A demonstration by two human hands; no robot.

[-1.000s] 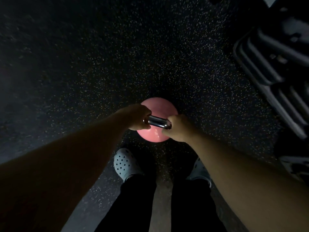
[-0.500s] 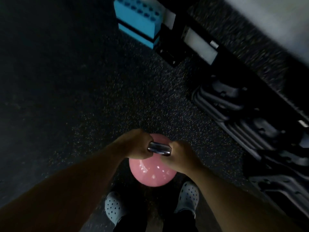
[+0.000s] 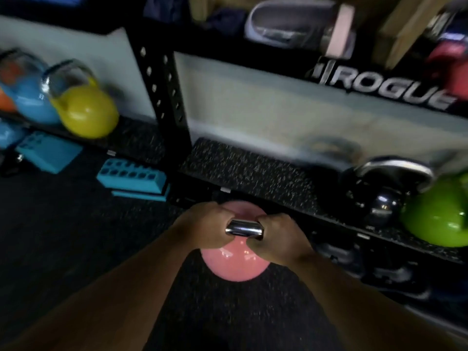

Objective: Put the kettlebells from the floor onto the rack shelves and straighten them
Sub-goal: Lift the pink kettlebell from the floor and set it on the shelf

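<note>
A pink kettlebell (image 3: 234,264) with a shiny steel handle hangs in the air in front of me. My left hand (image 3: 202,228) and my right hand (image 3: 278,238) are both shut on that handle, side by side. The kettlebell is just short of the front edge of the rack's lower shelf (image 3: 250,171), which has a speckled rubber mat. On that shelf to the right stand a green kettlebell (image 3: 438,219) and a dark one (image 3: 379,206). A yellow kettlebell (image 3: 86,110) and a blue kettlebell (image 3: 33,97) stand on the shelf at the left.
A black perforated rack upright (image 3: 164,92) splits the shelf bays. Blue foam blocks (image 3: 131,179) lie on the floor by its foot. Dark weights (image 3: 354,257) sit under the shelf at the right. The upper shelf holds blurred gear.
I have lifted the pink kettlebell off the floor and carried it to the rack. My view has swung up from the floor and my feet to the shelves.
</note>
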